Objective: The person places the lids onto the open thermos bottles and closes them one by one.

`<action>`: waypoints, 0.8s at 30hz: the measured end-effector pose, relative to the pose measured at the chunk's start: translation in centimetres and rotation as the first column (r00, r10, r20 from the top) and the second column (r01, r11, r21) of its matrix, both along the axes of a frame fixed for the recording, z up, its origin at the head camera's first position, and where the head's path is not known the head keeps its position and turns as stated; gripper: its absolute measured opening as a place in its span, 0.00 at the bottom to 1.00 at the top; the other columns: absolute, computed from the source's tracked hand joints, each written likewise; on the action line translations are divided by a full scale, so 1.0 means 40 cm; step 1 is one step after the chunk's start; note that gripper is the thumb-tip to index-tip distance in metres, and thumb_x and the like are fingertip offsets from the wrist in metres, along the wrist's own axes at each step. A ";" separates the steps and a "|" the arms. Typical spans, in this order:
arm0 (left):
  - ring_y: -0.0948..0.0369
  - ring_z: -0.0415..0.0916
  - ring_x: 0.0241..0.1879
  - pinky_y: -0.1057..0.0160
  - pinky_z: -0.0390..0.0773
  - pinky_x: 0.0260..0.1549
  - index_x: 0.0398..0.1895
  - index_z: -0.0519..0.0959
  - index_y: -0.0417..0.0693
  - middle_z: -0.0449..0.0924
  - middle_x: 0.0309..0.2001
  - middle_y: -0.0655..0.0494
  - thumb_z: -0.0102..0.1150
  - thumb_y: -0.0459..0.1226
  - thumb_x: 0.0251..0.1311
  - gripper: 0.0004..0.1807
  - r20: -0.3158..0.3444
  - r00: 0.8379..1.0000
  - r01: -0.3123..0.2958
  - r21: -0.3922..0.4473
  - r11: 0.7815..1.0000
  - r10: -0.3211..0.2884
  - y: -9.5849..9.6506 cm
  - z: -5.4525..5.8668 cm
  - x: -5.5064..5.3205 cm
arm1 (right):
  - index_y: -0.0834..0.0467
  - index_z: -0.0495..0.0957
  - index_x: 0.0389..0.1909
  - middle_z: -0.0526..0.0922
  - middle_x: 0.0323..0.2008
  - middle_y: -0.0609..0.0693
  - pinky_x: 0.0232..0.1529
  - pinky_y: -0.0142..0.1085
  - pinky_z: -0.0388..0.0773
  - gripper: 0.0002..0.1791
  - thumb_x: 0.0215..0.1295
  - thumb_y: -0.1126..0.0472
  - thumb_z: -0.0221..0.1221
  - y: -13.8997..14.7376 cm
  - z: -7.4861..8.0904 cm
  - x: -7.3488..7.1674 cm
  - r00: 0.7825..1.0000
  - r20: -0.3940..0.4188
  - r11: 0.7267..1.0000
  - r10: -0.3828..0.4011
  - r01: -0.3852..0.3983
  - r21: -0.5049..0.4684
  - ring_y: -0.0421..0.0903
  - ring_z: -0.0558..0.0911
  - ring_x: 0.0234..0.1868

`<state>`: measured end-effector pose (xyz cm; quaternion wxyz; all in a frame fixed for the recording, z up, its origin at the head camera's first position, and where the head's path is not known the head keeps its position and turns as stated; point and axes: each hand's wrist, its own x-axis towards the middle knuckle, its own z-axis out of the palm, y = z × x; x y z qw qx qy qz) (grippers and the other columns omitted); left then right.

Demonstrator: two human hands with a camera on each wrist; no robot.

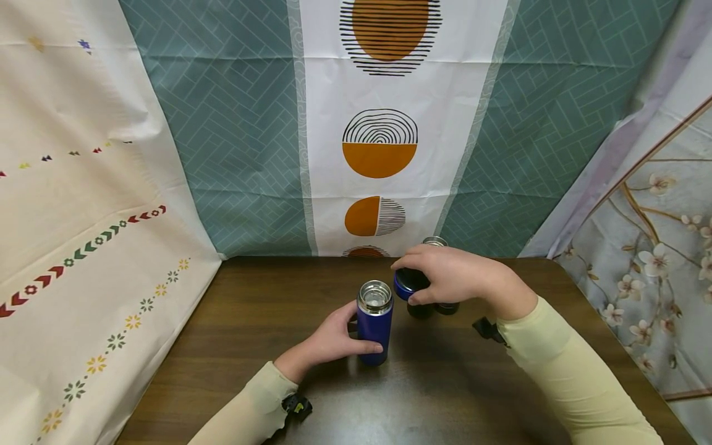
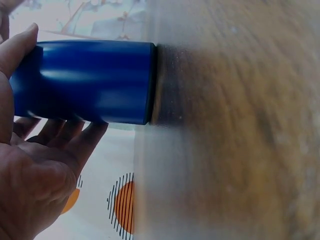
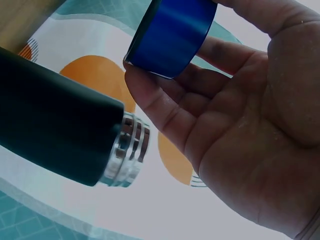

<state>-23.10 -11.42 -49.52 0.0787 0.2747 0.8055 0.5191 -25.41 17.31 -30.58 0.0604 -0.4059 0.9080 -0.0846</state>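
On a wooden tabletop (image 1: 261, 321), blue bottle (image 1: 375, 329) and blue lid (image 3: 172, 40) held apart

Near the middle of the tabletop, the blue bottle stands upright with its silver mouth uncovered. The left hand (image 1: 334, 337) wraps round its body, thumb on one side and fingers on the other. Just to the bottle's right, the right hand (image 1: 458, 272) pinches the blue lid between thumb and fingertips above the tabletop, the lid's black face showing in the head view. Beneath and beyond that hand, partly hidden by it, stands a dark bottle (image 3: 55, 120), also uncovered, its ringed silver neck plain in the right wrist view. Near its base sits a small dark object (image 1: 419, 311), too covered to make out. Patterned cloths (image 1: 250, 123) hang behind and to both sides of the tabletop; pale yellow sleeves (image 1: 578, 383) cover both arms.
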 end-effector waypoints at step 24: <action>0.52 0.82 0.66 0.40 0.80 0.66 0.75 0.75 0.55 0.84 0.67 0.58 0.85 0.50 0.59 0.43 0.013 1.000 0.002 -0.010 1.000 -0.002 -0.001 0.003 -0.001 | 0.53 0.80 0.74 0.82 0.68 0.49 0.68 0.51 0.81 0.35 0.70 0.50 0.77 -0.016 0.074 0.004 0.997 0.003 0.997 0.071 -0.071 -0.035 0.49 0.81 0.64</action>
